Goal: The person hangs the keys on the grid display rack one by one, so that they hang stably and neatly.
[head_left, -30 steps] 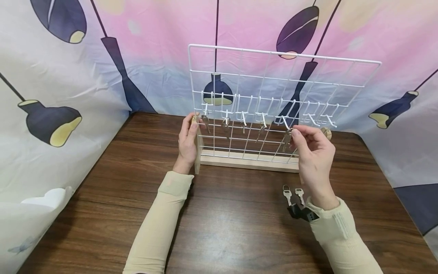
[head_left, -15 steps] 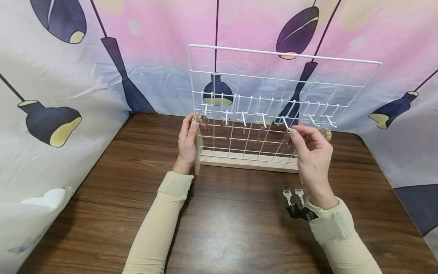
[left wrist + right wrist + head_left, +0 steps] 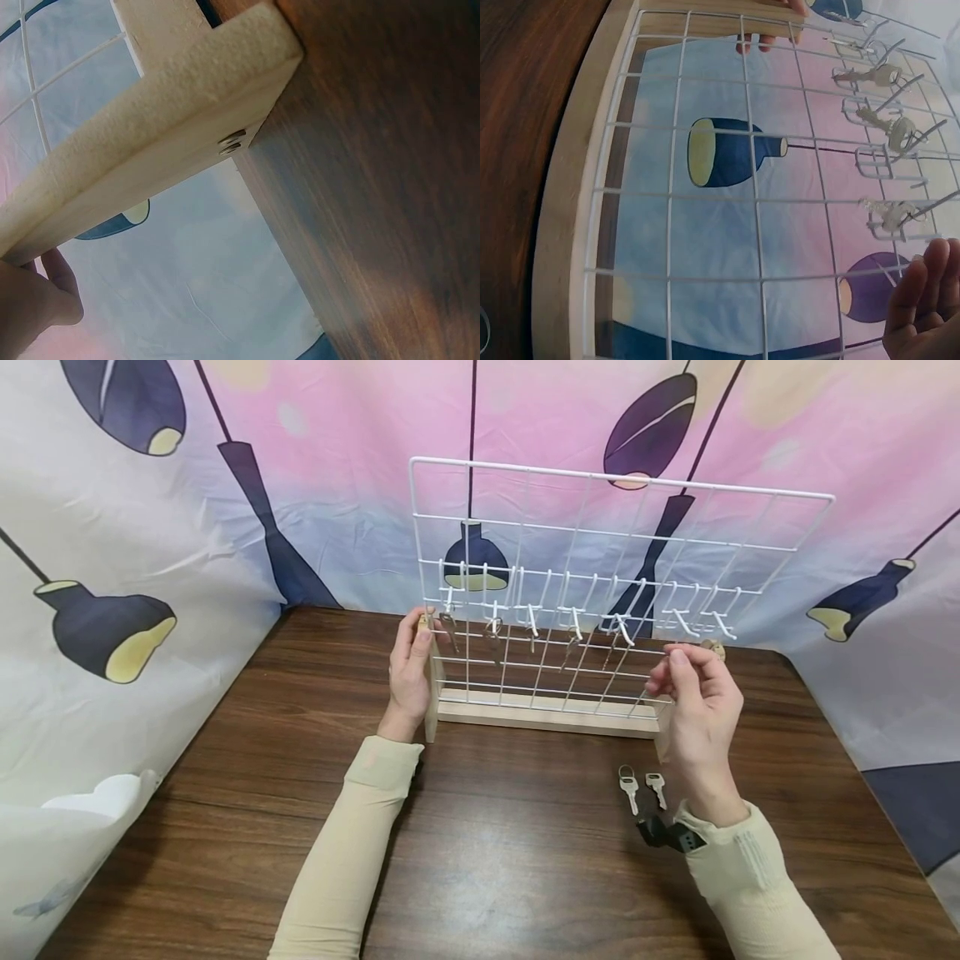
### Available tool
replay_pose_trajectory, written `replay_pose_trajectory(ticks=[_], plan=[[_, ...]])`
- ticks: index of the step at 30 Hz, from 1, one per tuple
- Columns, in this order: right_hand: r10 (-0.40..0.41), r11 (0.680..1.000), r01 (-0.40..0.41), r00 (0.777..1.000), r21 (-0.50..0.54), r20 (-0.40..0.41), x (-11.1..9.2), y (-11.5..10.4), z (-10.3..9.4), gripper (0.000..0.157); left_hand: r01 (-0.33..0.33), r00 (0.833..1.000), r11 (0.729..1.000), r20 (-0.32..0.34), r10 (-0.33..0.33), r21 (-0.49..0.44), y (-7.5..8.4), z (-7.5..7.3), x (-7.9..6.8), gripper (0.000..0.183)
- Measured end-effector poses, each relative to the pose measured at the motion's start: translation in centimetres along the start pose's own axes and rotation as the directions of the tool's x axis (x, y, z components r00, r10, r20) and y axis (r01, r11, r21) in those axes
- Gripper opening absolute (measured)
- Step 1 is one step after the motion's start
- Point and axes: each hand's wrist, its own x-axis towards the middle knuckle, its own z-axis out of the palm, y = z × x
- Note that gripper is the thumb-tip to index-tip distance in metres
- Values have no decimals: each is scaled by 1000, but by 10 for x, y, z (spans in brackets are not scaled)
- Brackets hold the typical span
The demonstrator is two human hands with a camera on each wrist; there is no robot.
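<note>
My left hand [image 3: 408, 675] grips the wooden side post [image 3: 150, 127] of a white wire grid rack [image 3: 495, 518]. In the left wrist view its fingers [image 3: 64, 289] show at the post's edge. My right hand [image 3: 702, 718] is in front of the rack's right part, fingers loosely bent, holding nothing. Left of it, a key [image 3: 896, 215] hangs by its ring from a white hook [image 3: 624, 631]. More keys hang on the hooks to the left, among them a key [image 3: 896, 127] just beyond in the right wrist view.
Two loose keys lie on the dark wood table, one key [image 3: 628, 789] with a ring and another key [image 3: 656, 787] beside it. Two bare hooks, including the rightmost hook [image 3: 723, 627], stick out at the rack's right. A printed curtain [image 3: 337, 485] hangs behind the table.
My right hand has let go of the key at the hook and moved right and slightly down. The key now hangs free. My left hand stays on the post.
</note>
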Motion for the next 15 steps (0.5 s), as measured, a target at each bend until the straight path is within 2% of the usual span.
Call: replay_pose_trajectory(ticks=[7,15], plan=[[62,998,-63,997,-17,-37,-1,-2,-11,15,-7,1000,1000,1,7,13,0,-1,0,36],[72,991,-70,997,-115,12,-2,-1,-24,10,-8,1000,1000,9,8,12,-2,-1,0,38]])
